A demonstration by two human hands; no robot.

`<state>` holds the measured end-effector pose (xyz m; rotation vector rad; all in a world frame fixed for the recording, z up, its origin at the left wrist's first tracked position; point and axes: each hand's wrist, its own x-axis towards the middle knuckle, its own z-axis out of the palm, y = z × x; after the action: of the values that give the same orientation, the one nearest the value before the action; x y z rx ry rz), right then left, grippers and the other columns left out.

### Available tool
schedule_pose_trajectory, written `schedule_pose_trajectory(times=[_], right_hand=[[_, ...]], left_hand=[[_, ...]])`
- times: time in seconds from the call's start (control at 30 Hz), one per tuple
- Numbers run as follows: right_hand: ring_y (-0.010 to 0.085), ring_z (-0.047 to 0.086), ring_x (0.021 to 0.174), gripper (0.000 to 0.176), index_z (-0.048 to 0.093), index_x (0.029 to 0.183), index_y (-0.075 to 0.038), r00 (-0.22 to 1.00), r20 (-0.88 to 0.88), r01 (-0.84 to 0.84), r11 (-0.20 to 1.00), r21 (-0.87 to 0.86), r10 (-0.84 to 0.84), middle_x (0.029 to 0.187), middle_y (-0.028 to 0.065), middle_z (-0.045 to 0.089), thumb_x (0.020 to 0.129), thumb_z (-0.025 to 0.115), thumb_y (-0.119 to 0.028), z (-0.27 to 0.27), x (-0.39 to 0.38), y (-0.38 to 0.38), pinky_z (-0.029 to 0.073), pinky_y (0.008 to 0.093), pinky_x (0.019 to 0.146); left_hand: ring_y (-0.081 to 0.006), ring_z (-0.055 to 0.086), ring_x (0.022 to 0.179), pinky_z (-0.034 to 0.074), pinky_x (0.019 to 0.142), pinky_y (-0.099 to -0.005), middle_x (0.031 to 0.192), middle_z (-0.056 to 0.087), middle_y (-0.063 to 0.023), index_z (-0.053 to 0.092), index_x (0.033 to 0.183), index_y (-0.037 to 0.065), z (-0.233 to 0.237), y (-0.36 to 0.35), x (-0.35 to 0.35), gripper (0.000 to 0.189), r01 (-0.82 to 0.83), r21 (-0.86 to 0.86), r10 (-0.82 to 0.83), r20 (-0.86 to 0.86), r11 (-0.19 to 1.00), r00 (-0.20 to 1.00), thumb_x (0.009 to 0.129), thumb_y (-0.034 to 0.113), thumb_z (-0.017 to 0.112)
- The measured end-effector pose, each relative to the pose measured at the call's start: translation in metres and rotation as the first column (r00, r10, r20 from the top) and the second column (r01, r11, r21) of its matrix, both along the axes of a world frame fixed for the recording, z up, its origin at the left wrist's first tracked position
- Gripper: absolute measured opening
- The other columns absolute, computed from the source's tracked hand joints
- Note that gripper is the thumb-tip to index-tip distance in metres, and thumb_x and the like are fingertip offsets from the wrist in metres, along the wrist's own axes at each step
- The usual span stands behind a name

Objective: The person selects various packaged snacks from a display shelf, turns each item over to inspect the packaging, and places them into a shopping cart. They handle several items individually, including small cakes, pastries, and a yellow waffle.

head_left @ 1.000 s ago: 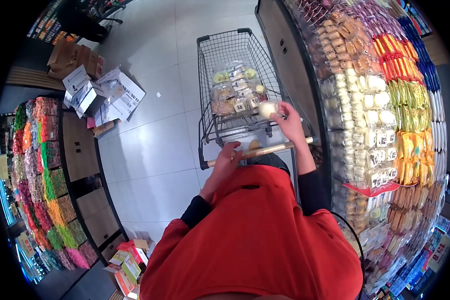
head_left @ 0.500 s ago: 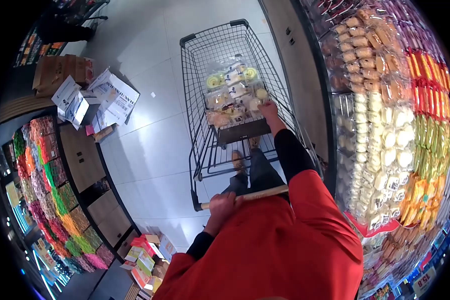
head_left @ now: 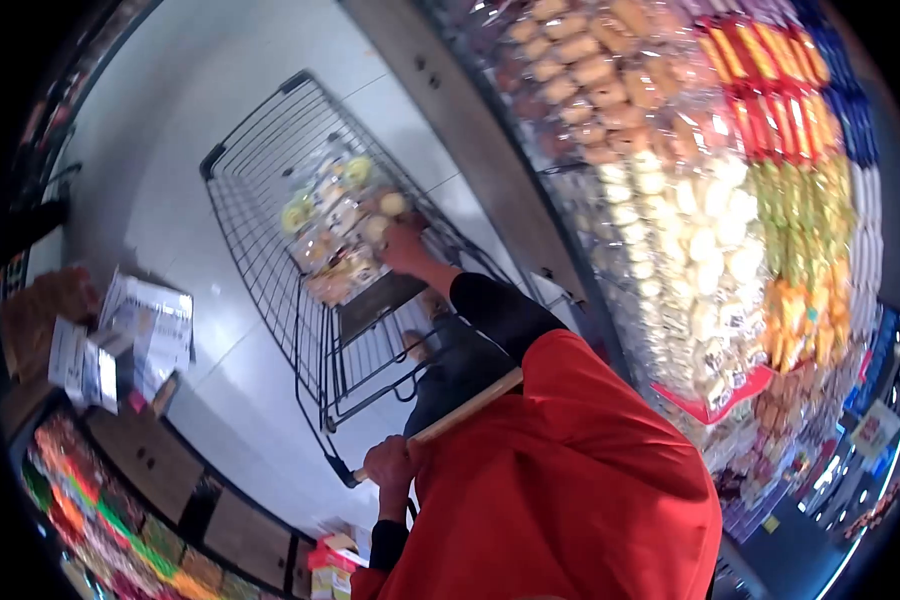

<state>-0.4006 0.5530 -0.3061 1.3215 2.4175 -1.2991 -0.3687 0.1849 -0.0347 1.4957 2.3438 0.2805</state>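
Note:
My left hand [head_left: 390, 462] is wrapped round the wooden handle bar [head_left: 470, 408] of a wire shopping cart [head_left: 260, 235]. My right hand [head_left: 407, 250] reaches into the cart's child-seat end, its fingers closed at the edge of a clear pack with a round, pale pastry [head_left: 376, 230]. Some of those fingers are hidden and blurred. Around it lie several clear packs of baked goods [head_left: 330, 215], some with yellow-green round tops. A dark flat panel [head_left: 380, 305] stands just on my side of the packs.
To the right, a display shelf is heaped with wrapped pastries [head_left: 705, 230] and red packets [head_left: 770, 125]. Crumpled cardboard [head_left: 150, 320] lies on the floor at left, beside brown boxes [head_left: 45, 310]. Colourful sweets bins [head_left: 120, 520] stand at lower left.
My view has turned to the right, so the cart now sits tilted and further left in the picture. Both hands keep their places, at the handle and at the pastry packs.

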Motion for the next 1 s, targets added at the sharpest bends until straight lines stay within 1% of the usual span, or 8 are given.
schedule_pose_trajectory(times=[0.07,0.17,0.33,0.37,0.43,0.57,0.8,1.0], right_hand=[[0.0344,0.067,0.094,0.040,0.065,0.112,-0.001,0.891,-0.234,-0.393,0.919,0.037,0.390,0.104,0.0171,0.068,0.081,0.073,-0.025,0.067,0.004,0.005,0.052,0.0456,0.087],[0.0287,0.068,0.100,0.038,0.064,0.121,-0.003,0.831,-0.391,-0.485,0.859,-0.163,0.396,0.106,0.0152,0.069,0.090,0.070,-0.025,0.230,0.036,0.035,0.052,0.0419,0.089],[0.0228,0.070,0.096,0.018,0.069,0.112,-0.004,0.751,-0.634,0.268,0.963,0.033,-0.187,0.105,0.0123,0.071,0.095,0.064,-0.006,0.358,0.137,0.065,0.055,0.0332,0.083],[0.0194,0.067,0.098,0.021,0.067,0.116,-0.003,0.663,-0.640,0.448,0.891,-0.076,-0.388,0.104,0.0103,0.070,0.095,0.066,-0.008,0.369,0.165,0.069,0.052,0.0310,0.084],[0.0208,0.065,0.097,0.022,0.065,0.116,-0.002,0.643,-0.608,0.713,0.654,0.253,-0.466,0.104,0.0108,0.066,0.096,0.062,-0.012,0.392,0.213,0.078,0.052,0.0335,0.084],[0.0364,0.054,0.121,0.053,0.049,0.139,-0.001,0.715,-0.509,0.667,0.248,0.702,-0.480,0.129,0.0191,0.056,0.092,0.069,-0.018,0.389,0.311,0.116,0.043,0.0464,0.106],[0.0392,0.044,0.133,0.080,0.037,0.151,-0.004,0.713,-0.249,0.522,0.259,0.813,-0.656,0.144,0.0195,0.048,0.085,0.077,-0.028,0.373,0.341,0.150,0.040,0.0493,0.109],[0.0365,0.050,0.129,0.055,0.050,0.141,-0.003,0.678,-0.319,0.568,0.196,0.799,-0.663,0.136,0.0165,0.058,0.090,0.064,-0.016,0.370,0.340,0.149,0.042,0.0492,0.106]], left_hand=[[-0.0256,0.057,0.050,0.044,0.052,-0.0408,0.057,0.053,-0.0049,0.052,0.064,0.013,0.002,0.005,-0.012,0.029,0.016,0.006,-0.016,-0.021,1.000,1.000,0.083,0.030,0.067],[-0.0280,0.056,0.050,0.044,0.052,-0.0421,0.057,0.053,-0.0058,0.053,0.064,0.013,-0.001,0.017,-0.026,0.029,0.012,0.022,-0.011,-0.036,1.000,0.999,0.083,0.030,0.066],[-0.0330,0.059,0.051,0.045,0.053,-0.0452,0.060,0.061,-0.0093,0.057,0.067,0.011,-0.008,0.032,-0.048,0.030,0.012,0.031,-0.009,-0.102,0.999,0.995,0.090,0.029,0.062],[-0.0344,0.060,0.052,0.045,0.054,-0.0462,0.062,0.063,-0.0109,0.058,0.067,0.011,-0.004,0.038,-0.052,0.033,0.011,0.025,-0.009,-0.088,1.000,0.996,0.093,0.030,0.059],[-0.0354,0.060,0.052,0.045,0.054,-0.0467,0.061,0.063,-0.0116,0.058,0.067,0.010,-0.004,0.044,-0.057,0.035,0.019,0.054,-0.014,-0.088,0.998,0.996,0.094,0.031,0.059],[-0.0377,0.061,0.054,0.046,0.055,-0.0487,0.062,0.063,-0.0137,0.058,0.066,0.010,-0.001,0.056,-0.062,0.040,0.013,0.060,-0.009,-0.069,0.998,0.998,0.098,0.035,0.057],[-0.0377,0.064,0.059,0.050,0.058,-0.0485,0.065,0.066,-0.0145,0.061,0.070,0.010,0.002,0.064,-0.066,0.045,0.020,0.069,-0.019,-0.024,0.997,1.000,0.101,0.041,0.051],[-0.0379,0.067,0.065,0.052,0.062,-0.0494,0.068,0.067,-0.0152,0.062,0.076,0.010,-0.004,0.062,-0.069,0.045,0.021,0.069,-0.024,0.035,0.997,0.999,0.102,0.044,0.049]])
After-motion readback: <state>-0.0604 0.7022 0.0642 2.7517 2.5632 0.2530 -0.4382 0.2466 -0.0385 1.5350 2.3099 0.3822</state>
